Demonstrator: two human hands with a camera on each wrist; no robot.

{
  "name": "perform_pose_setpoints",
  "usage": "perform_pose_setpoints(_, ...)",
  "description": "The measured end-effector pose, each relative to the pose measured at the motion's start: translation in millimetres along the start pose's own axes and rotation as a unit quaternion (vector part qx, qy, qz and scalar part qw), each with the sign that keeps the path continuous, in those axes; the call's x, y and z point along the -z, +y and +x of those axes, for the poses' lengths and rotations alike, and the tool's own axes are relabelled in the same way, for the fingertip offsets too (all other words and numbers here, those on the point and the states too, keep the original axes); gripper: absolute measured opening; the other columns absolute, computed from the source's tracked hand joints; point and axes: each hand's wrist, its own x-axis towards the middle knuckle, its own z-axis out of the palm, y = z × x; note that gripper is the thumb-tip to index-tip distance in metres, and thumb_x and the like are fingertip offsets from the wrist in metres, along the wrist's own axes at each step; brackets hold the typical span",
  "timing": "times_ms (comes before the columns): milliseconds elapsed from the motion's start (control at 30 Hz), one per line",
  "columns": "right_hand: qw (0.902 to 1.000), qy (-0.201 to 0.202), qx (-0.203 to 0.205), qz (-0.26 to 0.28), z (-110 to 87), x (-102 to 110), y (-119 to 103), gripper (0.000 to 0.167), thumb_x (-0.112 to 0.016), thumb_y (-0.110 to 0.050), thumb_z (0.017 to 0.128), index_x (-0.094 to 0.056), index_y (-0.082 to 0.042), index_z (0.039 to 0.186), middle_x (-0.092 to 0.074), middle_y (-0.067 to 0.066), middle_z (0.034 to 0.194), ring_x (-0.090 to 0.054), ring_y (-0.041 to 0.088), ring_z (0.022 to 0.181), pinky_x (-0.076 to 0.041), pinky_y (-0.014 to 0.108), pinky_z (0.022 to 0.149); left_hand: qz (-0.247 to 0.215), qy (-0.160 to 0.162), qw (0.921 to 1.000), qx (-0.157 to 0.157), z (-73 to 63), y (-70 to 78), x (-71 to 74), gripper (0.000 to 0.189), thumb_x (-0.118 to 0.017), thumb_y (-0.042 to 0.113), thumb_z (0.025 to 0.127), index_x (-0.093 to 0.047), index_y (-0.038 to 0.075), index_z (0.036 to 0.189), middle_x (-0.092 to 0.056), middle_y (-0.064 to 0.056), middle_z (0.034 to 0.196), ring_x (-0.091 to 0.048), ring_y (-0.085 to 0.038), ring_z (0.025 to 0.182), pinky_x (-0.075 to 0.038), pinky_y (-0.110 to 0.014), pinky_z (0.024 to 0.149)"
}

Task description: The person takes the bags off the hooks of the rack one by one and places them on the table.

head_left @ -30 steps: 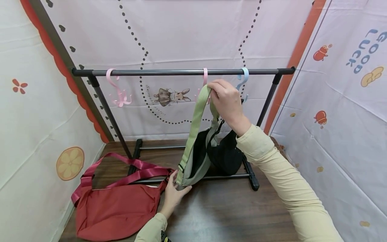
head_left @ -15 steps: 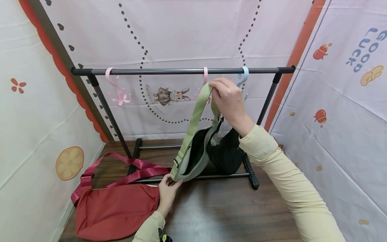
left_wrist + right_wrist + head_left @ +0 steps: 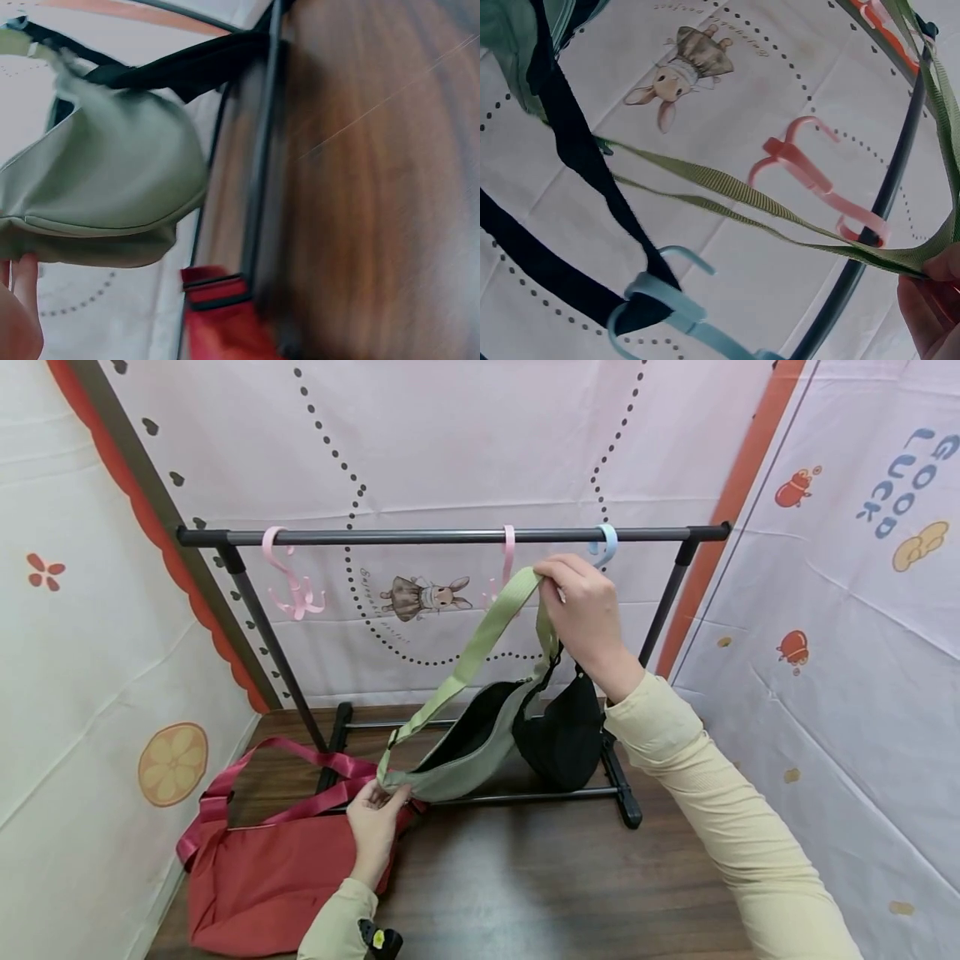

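My right hand (image 3: 588,610) pinches the light green strap (image 3: 480,647) of a grey-green shoulder bag (image 3: 468,772) and holds it up, just below the rack's bar. At the bag's lower left end, my left hand (image 3: 372,827) pinches the corner near the strap's buckle. The bag slants down to the left, its dark opening showing. Just right of it hangs a black bag (image 3: 562,739), its black strap (image 3: 577,142) looped over the blue hook (image 3: 667,304). The middle pink hook (image 3: 802,169) is beside the green strap, with nothing on it.
A black rack (image 3: 390,537) stands on the wooden table (image 3: 540,885). Another pink hook (image 3: 296,585) hangs at the bar's left. On the table at left lies a red bag (image 3: 285,868) with a crimson strap, partly behind my left hand. Printed cloth surrounds the table.
My left hand has moved left and slightly up, drawing the bag's end with it, so the bag lies less steeply. My right hand has shifted slightly right with the strap.
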Motion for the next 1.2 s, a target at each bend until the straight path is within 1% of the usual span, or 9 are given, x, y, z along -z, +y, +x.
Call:
perform_pose_setpoints(133,1.0000,-0.004,-0.005,-0.005,-5.2,0,5,0.016,-0.053,0.006,0.083,-0.069,0.004,0.087,-0.066,0.013,0.087,-0.062,0.025,0.082,-0.050,0.033,0.073,-0.026,0.004,0.9984,-0.049,8.5,3.3,9.7,0.020,-0.073,-0.002,0.071,-0.064,-0.006,0.088,-0.067,0.004,0.074,-0.062,-0.005,0.067,-0.049,-0.015,0.058)
perform_pose_setpoints(167,0.9999,-0.006,-0.004,-0.008,-6.5,-1,6,0.016,-0.053,0.006,0.083,-0.069,0.004,0.087,-0.066,0.014,0.087,-0.062,0.025,0.082,-0.050,0.033,0.073,-0.053,-0.011,0.9960,-0.071,14.6,-7.8,14.5,0.019,-0.074,0.000,0.071,-0.066,-0.004,0.088,-0.068,0.003,0.076,-0.062,-0.004,0.068,-0.049,-0.015,0.060)
perform_pose_setpoints(267,0.9998,-0.014,-0.007,-0.010,-11.8,-3,8,0.017,-0.053,0.006,0.084,-0.069,0.004,0.088,-0.066,0.013,0.087,-0.063,0.025,0.081,-0.051,0.033,0.073,-0.063,-0.022,0.9924,-0.103,17.1,-1.9,20.9,0.020,-0.076,0.004,0.070,-0.068,0.001,0.088,-0.068,0.002,0.076,-0.062,-0.003,0.068,-0.049,-0.014,0.059)
perform_pose_setpoints(400,0.9990,-0.036,-0.020,-0.014,-21.4,-8,11,0.017,-0.052,0.005,0.085,-0.069,0.003,0.089,-0.066,0.013,0.088,-0.063,0.025,0.080,-0.051,0.033,0.072,-0.064,-0.045,0.9883,-0.131,16.8,8.2,28.7,0.024,-0.075,-0.001,0.069,-0.066,-0.005,0.091,-0.069,-0.006,0.079,-0.064,-0.008,0.068,-0.049,-0.015,0.058)
perform_pose_setpoints(533,0.9973,-0.059,-0.040,-0.015,-32.7,-14,15,0.016,-0.053,0.005,0.085,-0.069,0.003,0.089,-0.066,0.013,0.087,-0.063,0.025,0.080,-0.051,0.034,0.071,-0.118,-0.110,0.9725,-0.168,25.4,-5.7,41.5,0.029,-0.069,-0.012,0.069,-0.063,-0.010,0.098,-0.069,-0.014,0.085,-0.065,-0.014,0.073,-0.050,-0.017,0.060)
perform_pose_setpoints(600,0.9961,-0.072,-0.048,-0.015,-38.1,-18,17,0.016,-0.053,0.004,0.085,-0.068,0.003,0.089,-0.066,0.013,0.088,-0.063,0.025,0.081,-0.051,0.034,0.072,-0.115,-0.118,0.9717,-0.170,26.1,-2.2,44.8,0.031,-0.071,-0.010,0.068,-0.063,-0.011,0.098,-0.069,-0.015,0.085,-0.065,-0.014,0.073,-0.050,-0.017,0.060)
perform_pose_setpoints(767,0.9936,-0.098,-0.055,-0.011,-48.6,-26,20,0.016,-0.053,0.005,0.084,-0.068,0.003,0.090,-0.065,0.013,0.089,-0.062,0.026,0.083,-0.050,0.035,0.073,-0.087,-0.103,0.9787,-0.155,14.2,35.1,45.6,0.029,-0.074,-0.004,0.067,-0.064,-0.010,0.093,-0.069,-0.011,0.082,-0.064,-0.010,0.071,-0.050,-0.016,0.060)
perform_pose_setpoints(967,0.9895,-0.123,-0.075,-0.011,-57.1,-35,24,0.017,-0.053,0.007,0.083,-0.067,0.003,0.091,-0.065,0.013,0.091,-0.062,0.026,0.081,-0.050,0.036,0.071,-0.041,-0.096,0.9879,-0.114,1.4,71.4,52.4,0.023,-0.067,-0.017,0.069,-0.064,-0.010,0.090,-0.069,-0.004,0.078,-0.063,-0.007,0.066,-0.050,-0.016,0.058)
perform_pose_setpoints(1200,0.9874,-0.135,-0.081,-0.012,-70.3,-48,31,0.016,-0.053,0.007,0.082,-0.067,0.002,0.087,-0.064,0.012,0.086,-0.061,0.026,0.080,-0.049,0.036,0.070,-0.031,-0.101,0.9897,-0.097,-4.9,87.2,61.2,0.027,-0.065,-0.021,0.068,-0.066,-0.006,0.090,-0.069,-0.001,0.077,-0.063,-0.009,0.065,-0.050,-0.017,0.057)
